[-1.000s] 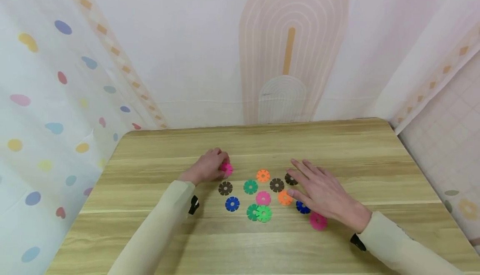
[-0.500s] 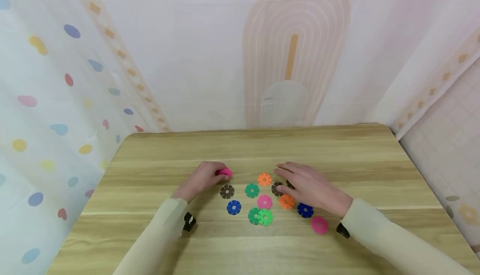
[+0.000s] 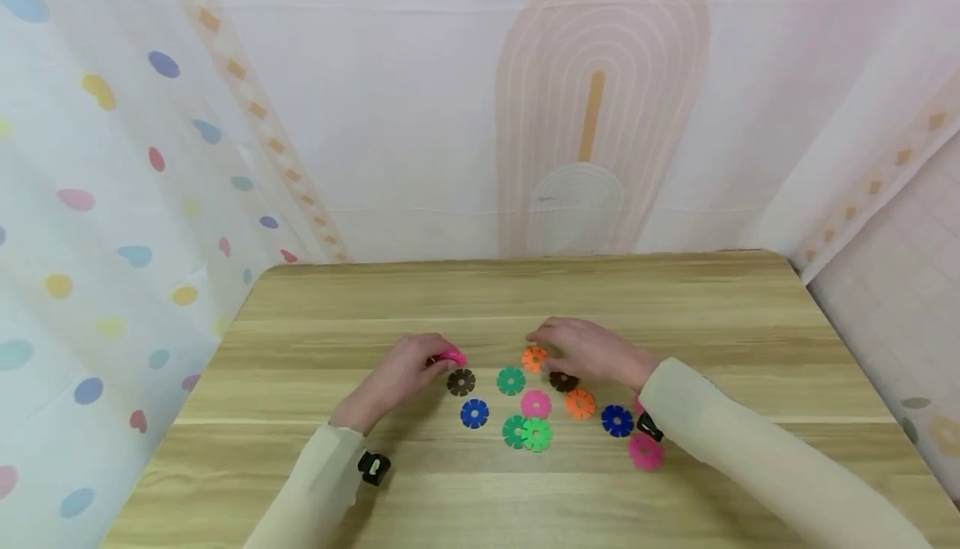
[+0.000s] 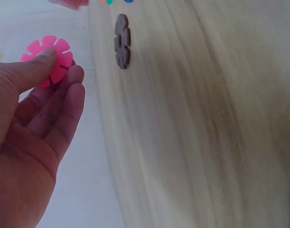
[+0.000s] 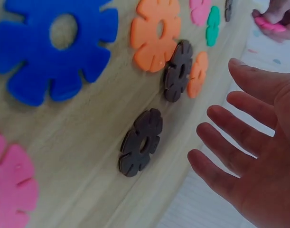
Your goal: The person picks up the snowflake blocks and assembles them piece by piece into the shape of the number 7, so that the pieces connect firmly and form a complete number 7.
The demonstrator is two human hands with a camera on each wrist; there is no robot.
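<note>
Left of the green disc [image 3: 511, 381] on the desk [image 3: 675, 299], the left hand [image 3: 401, 370] pinches a pink disc [image 4: 47, 59] between thumb and fingers, lifted clear for handling, while the right hand [image 3: 592, 351] hovers open-fingered over the orange disc [image 3: 534, 358], holding nothing.

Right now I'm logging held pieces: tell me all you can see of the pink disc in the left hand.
The pink disc is a flat, round, flower-shaped piece with slots cut into its rim, and looks like plastic. The left hand pinches it between thumb and fingertips, lifted off the wooden table, tilted, just beyond a brown disc.
</note>
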